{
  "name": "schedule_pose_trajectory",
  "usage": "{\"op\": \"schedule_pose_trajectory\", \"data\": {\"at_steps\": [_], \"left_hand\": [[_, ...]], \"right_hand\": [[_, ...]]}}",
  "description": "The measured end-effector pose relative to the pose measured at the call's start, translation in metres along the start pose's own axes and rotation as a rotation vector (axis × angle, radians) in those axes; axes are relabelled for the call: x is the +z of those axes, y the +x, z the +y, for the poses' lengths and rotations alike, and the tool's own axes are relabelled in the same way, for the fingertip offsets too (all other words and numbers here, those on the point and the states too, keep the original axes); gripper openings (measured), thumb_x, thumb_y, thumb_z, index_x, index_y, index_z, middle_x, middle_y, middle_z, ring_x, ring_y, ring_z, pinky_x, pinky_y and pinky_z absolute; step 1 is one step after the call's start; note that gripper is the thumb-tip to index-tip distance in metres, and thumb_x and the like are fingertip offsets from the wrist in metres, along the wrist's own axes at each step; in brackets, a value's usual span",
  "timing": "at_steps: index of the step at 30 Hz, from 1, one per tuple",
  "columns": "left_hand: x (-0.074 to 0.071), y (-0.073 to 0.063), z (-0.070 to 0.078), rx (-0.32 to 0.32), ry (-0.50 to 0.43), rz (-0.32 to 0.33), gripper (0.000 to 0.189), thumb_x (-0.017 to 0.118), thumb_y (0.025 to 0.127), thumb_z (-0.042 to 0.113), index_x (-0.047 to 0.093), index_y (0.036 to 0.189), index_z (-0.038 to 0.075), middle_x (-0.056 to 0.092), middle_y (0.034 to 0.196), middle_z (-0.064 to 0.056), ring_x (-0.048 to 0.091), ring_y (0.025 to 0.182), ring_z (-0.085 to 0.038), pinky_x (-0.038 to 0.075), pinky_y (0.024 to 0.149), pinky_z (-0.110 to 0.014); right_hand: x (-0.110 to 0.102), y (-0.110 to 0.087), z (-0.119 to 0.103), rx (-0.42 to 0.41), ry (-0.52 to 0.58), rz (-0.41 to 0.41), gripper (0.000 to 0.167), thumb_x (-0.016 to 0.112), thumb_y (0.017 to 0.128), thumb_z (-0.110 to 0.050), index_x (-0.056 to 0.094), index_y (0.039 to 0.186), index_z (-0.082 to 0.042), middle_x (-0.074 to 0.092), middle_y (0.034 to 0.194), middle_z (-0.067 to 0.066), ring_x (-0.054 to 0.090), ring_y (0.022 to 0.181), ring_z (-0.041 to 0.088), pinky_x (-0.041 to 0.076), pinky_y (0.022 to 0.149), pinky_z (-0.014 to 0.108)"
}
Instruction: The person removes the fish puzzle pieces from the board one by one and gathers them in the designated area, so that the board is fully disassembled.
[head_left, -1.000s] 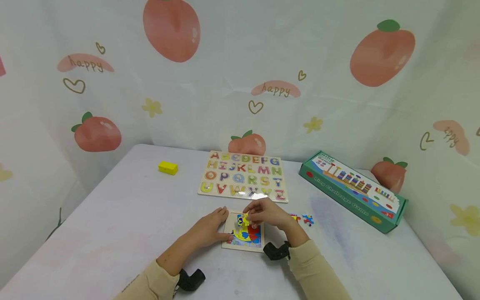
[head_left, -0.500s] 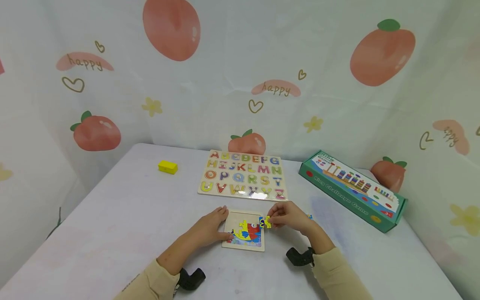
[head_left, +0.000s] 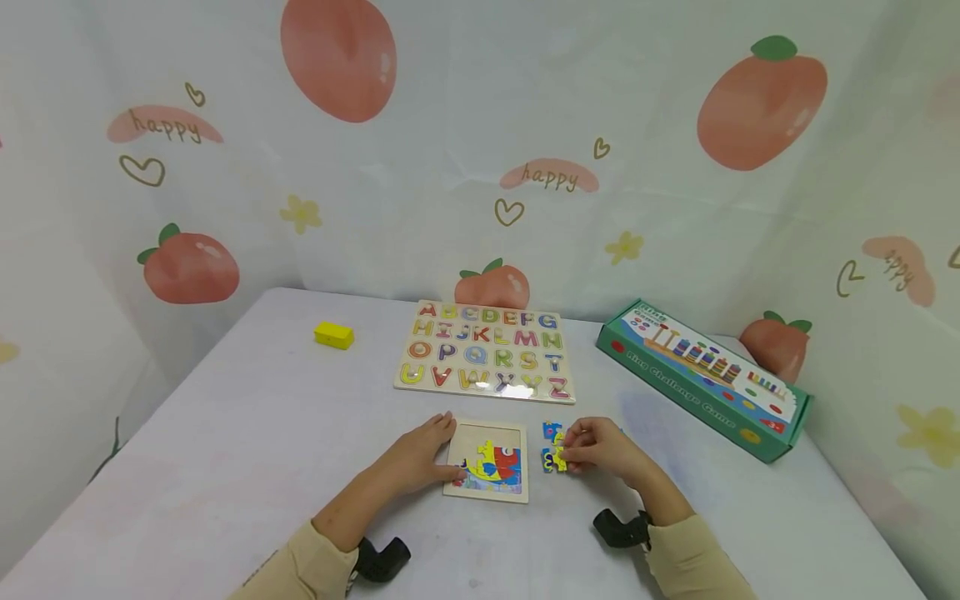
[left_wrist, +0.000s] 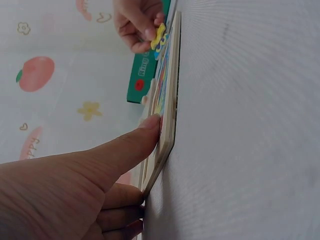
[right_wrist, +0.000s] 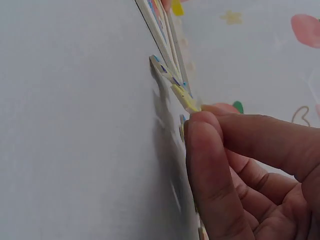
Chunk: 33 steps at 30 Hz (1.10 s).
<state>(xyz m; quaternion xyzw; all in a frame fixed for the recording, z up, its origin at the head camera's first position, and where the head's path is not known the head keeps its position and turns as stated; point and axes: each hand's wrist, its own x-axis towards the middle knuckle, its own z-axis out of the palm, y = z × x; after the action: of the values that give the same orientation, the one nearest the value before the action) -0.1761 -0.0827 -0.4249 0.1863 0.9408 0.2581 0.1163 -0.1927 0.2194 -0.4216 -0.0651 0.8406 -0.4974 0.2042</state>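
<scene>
My right hand [head_left: 600, 446] pinches a yellow-and-blue jigsaw piece [head_left: 553, 461] between thumb and fingers, to the right of a square wooden puzzle tray [head_left: 487, 430]. In the right wrist view, the piece [right_wrist: 183, 96] tilts up from the table. Behind it, partly covered by my fingers, lies another blue jigsaw piece [head_left: 552, 431]. My left hand [head_left: 416, 454] rests at the tray's left side. Its thumb [left_wrist: 142, 131] presses on the tray's face, and the other fingers lie along the outer edge. Pieces of a red, yellow and blue picture [head_left: 498, 463] fill the tray's lower right; bare wood shows above.
Behind the tray lies a wooden alphabet board [head_left: 483, 354] with lettered pieces. A green Ring Challenge Game box [head_left: 705, 383] stands at the back right. Toward the back left sits a small yellow block [head_left: 333, 335]. A printed curtain [head_left: 420, 150] hangs behind the table.
My right hand has lifted the yellow-and-blue jigsaw piece away from the tray and carried it right, beside the loose pieces. The left hand has stayed on the tray.
</scene>
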Motion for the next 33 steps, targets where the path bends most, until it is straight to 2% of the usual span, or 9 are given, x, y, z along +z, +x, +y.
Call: {"op": "schedule_pose_trajectory", "data": {"at_steps": [14,33], "left_hand": [[0.0011,0.0008,0.0001,-0.008,-0.002,0.001,0.079,0.073,0.079,0.037,0.04,0.139,-0.003,0.033,0.149,-0.017,0.029,0.14,-0.033,0.029,0.112,-0.048],[0.0022,0.0001,-0.0011,-0.001,-0.005,0.007,0.078,0.073,0.079,0.036,0.04,0.138,-0.003,0.034,0.149,-0.017,0.029,0.139,-0.032,0.029,0.112,-0.048]], "right_hand": [[0.002,-0.0022,0.0052,-0.005,-0.024,0.042,0.019,0.069,0.083,-0.011,0.056,0.084,0.003,0.06,0.071,0.003,0.058,0.06,0.01,0.055,0.058,0.023],[0.0054,-0.004,-0.0004,-0.069,-0.129,0.048,0.02,0.07,0.082,-0.011,0.055,0.08,0.003,0.055,0.069,0.002,0.054,0.06,0.011,0.053,0.054,0.025]]}}
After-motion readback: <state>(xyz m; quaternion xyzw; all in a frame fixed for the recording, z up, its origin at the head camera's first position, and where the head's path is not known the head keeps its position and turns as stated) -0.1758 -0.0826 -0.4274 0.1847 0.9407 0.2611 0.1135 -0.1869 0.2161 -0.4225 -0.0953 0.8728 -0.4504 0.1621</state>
